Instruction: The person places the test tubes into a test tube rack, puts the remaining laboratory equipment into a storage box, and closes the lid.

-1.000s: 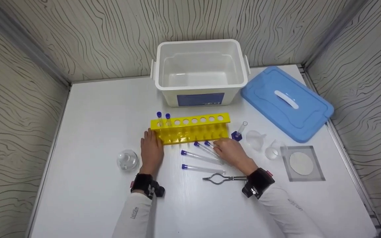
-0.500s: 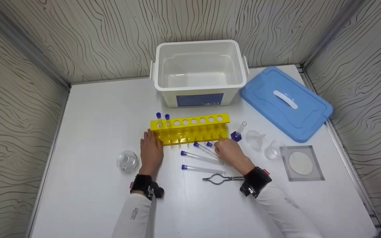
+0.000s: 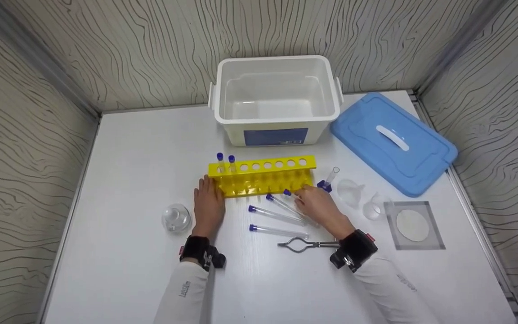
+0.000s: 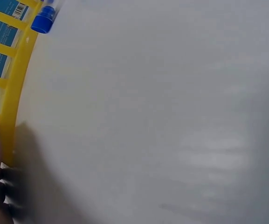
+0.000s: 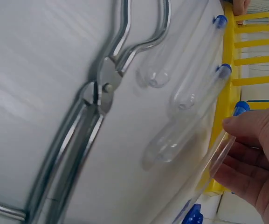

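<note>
A yellow test tube rack [image 3: 263, 184] stands mid-table, with two blue-capped test tubes upright in its leftmost holes. Against the rack's left end rests my left hand [image 3: 209, 207], fingers extended and thumb near the front edge; the left wrist view shows little of it. My right hand [image 3: 319, 207], by the rack's right front, pinches a clear test tube [image 5: 222, 151] near its blue cap between thumb and fingers. That tube is tilted, cap end toward the rack. Three more capped test tubes [image 3: 279, 231] lie in front of the rack.
Metal tongs [image 3: 301, 244] lie nearest me. Rightward are a small cylinder on a blue base [image 3: 324, 185], a funnel [image 3: 350, 192], a clear beaker [image 3: 372, 209] and a gauze square [image 3: 434, 240]. A glass vessel [image 3: 176, 218] stands left; a white bin [image 3: 277, 121] and blue lid [image 3: 367, 135] lie behind.
The test tube in my right hand has shifted slightly, its blue cap now a little higher and nearer the rack. My left hand stays at the rack's end.
</note>
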The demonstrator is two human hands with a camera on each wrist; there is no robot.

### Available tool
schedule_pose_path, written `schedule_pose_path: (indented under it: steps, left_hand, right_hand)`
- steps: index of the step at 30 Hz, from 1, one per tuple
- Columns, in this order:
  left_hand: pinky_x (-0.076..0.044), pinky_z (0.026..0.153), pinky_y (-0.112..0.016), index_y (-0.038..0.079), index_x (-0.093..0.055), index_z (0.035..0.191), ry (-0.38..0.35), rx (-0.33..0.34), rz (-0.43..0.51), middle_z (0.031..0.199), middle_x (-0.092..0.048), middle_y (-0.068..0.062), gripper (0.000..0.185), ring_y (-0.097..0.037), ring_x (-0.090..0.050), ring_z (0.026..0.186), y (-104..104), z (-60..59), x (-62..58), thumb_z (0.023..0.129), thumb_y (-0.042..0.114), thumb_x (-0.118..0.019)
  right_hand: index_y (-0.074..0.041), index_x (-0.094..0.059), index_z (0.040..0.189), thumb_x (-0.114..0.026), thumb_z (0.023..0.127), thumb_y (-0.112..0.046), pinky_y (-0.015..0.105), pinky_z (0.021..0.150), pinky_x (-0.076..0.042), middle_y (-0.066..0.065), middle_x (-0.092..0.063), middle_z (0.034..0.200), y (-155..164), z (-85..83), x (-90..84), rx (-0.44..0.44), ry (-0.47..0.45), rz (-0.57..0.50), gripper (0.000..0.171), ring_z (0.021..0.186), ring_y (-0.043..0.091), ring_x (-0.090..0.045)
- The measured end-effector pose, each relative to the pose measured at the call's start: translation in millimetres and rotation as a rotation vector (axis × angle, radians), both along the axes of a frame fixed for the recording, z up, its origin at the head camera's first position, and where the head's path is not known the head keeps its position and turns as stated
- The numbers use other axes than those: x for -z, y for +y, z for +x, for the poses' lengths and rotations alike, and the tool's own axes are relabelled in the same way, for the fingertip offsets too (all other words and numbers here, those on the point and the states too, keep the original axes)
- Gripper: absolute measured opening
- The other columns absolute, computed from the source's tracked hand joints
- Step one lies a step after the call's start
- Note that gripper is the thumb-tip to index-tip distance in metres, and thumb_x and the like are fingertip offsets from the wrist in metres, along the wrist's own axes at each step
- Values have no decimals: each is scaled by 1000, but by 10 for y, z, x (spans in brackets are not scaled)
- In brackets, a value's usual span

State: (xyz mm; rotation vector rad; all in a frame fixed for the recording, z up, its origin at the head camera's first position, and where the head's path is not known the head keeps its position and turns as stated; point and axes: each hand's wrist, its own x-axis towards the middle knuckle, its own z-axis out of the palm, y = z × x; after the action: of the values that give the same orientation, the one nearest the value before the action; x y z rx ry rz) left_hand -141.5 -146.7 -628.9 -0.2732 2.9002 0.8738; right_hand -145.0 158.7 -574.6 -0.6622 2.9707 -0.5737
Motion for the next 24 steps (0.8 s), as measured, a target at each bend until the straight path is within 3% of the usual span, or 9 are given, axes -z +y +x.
schedule_pose_path:
  steps: [5,11,19,24]
  left_hand:
    - [-9,129,-48,4,-22,157,7,-7,-6,167,-17,-12,58,-30,-13,156,-3,-11,-4,107,34,-27]
    - [-9,129,-49,2,-24,156,11,-1,-3,166,-18,-14,57,-32,-14,156,-9,-17,-10,107,31,-28]
    - [-7,129,-49,4,-21,157,-3,-9,21,167,-16,-13,57,-31,-11,156,-9,-18,-5,107,32,-27]
    - [-5,129,-48,6,-19,158,-12,-11,28,168,-14,-11,58,-29,-10,157,2,-20,1,107,35,-25]
  right_hand:
    - [-3,-76,104,-70,89,-13,36,64,-57,9,-70,83,-33,19,-207,-11,59,-90,18,70,22,-65]
    - [-4,-75,107,-70,91,-15,28,65,-57,6,-69,84,-93,27,-426,-15,47,-222,21,71,15,-63]
    - [-2,-74,109,-70,92,-16,27,76,-62,10,-74,98,-242,63,-719,-34,87,-578,22,87,20,-73]
    - [0,-74,108,-71,90,-15,28,77,-62,13,-74,100,-368,35,-895,9,118,-766,23,91,23,-73]
